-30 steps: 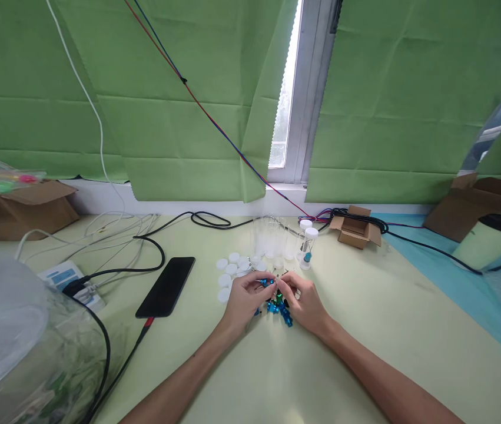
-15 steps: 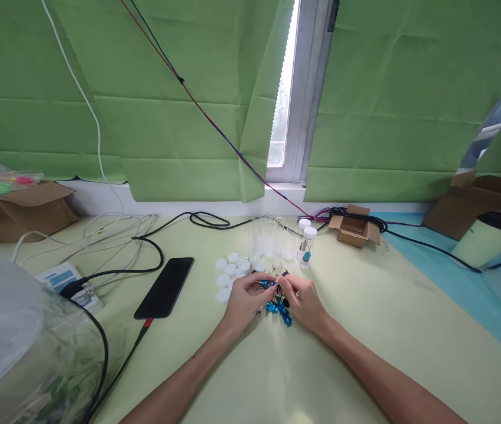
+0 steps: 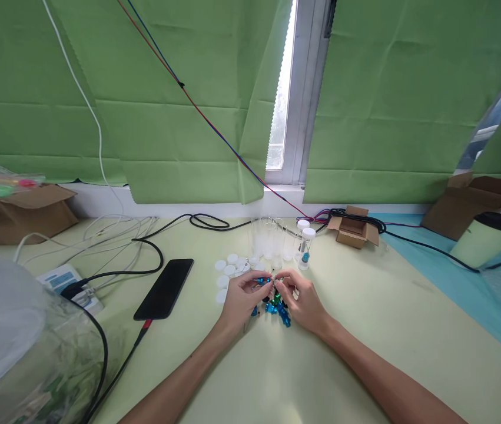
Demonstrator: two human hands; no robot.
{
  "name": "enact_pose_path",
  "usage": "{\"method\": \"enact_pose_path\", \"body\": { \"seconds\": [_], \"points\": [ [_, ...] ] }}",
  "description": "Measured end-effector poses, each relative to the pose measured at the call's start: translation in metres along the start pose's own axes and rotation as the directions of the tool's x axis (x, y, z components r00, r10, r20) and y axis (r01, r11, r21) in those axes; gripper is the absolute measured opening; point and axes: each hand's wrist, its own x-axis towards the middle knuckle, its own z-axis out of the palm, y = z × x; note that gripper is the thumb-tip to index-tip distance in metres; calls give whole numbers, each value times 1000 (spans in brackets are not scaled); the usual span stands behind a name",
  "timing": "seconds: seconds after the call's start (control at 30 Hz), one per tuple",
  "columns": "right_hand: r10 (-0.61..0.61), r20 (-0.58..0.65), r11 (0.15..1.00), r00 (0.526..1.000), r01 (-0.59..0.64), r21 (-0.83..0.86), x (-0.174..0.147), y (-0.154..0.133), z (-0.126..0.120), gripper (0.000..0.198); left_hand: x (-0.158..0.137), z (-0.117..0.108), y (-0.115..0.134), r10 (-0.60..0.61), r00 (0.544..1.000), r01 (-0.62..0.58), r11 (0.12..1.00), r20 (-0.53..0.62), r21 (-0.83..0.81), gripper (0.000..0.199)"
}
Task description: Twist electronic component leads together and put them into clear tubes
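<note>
My left hand [image 3: 242, 299] is closed in a pinch on a small shiny blue metal piece [image 3: 262, 281]; its exact kind is too small to tell. Close against it, my right hand [image 3: 299, 298] has thumb and forefinger pinched at the near end of that piece, and what sits between those fingertips is hidden. Below the hands lie several loose blue metal pieces [image 3: 283, 315] and a green one [image 3: 276, 298], with dark bits among them. White round caps [image 3: 222, 281] lie left of my left hand. Clear tubes [image 3: 270, 238] stand behind, and a white-capped tube [image 3: 306, 250] holds a blue piece.
A black phone [image 3: 164, 288] with a cable lies to the left, near a white power strip [image 3: 67, 282]. A large clear plastic container [image 3: 7, 341] fills the lower left. A small open cardboard box [image 3: 351, 232] and a green cup [image 3: 484, 241] are on the right.
My right hand's fingers have shifted slightly and spread a little from the palm. The left hand still pinches the blue piece, now slightly more level. The green piece shows more clearly.
</note>
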Motion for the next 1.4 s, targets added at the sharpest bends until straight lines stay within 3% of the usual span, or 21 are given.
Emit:
{"method": "enact_pose_path", "body": {
  "seconds": [0.27, 0.63, 1.0, 1.4],
  "points": [
    [21, 26, 999, 999, -22, 47, 0, -2, 1, 24, -1, -2, -2, 25, 1000, -25, 999, 19, 28, 22],
    [23, -6, 998, 1000, -23, -64, 3, 0, 3, 44, -2, -1, -6, 20, 999, -21, 999, 41, 36, 23],
    [11, 24, 1000, 1000, -11, -7, 0, 4, 3, 26, -2, -1, -2, 1, 1000, -1, 1000, 2, 23, 21],
    [-7, 33, 1000, 999, 7, -20, 1, 2, 4, 40, -1, -2, -6, -1, 999, -1, 999, 48, 41, 25]
  ]
}}
